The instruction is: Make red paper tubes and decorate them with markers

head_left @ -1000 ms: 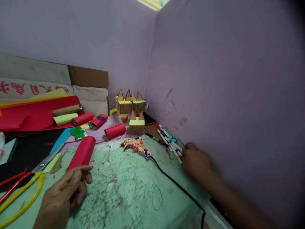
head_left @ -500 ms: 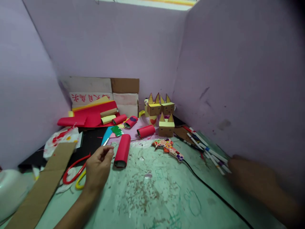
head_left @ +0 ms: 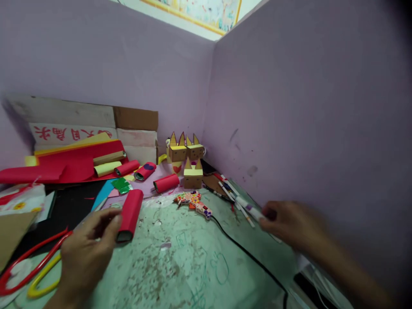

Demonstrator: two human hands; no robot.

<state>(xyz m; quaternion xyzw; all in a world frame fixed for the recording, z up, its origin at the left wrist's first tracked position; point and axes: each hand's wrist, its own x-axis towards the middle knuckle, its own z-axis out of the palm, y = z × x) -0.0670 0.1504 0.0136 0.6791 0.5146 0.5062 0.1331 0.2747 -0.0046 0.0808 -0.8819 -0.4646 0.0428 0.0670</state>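
Observation:
At the right, my right hand (head_left: 283,221) pinches a white marker (head_left: 251,209) with a purple band, just above a bunch of loose markers (head_left: 243,214) beside the wall. My left hand (head_left: 88,244) is on the left, its fingers loosely curled with a gap to the thumb and nothing seen between them. Close to its fingertips lies a tube wrapped in red paper (head_left: 131,214); whether they touch I cannot tell. Under and beside that hand are scissors with red handles (head_left: 35,251) and a yellow-handled tool (head_left: 43,283).
A flower-patterned glue gun (head_left: 195,202) lies mid-table, its black cord (head_left: 247,249) running to the front right. Behind it stand cardboard cat-eared boxes (head_left: 193,177) and a smaller red tube (head_left: 166,183). Red paper sheets (head_left: 80,159) and a cardboard box (head_left: 137,118) fill the back left.
The view has swung to the right, so the table things sit further left. My right hand has taken hold of a white marker from the bunch. My left hand stays near the red tube.

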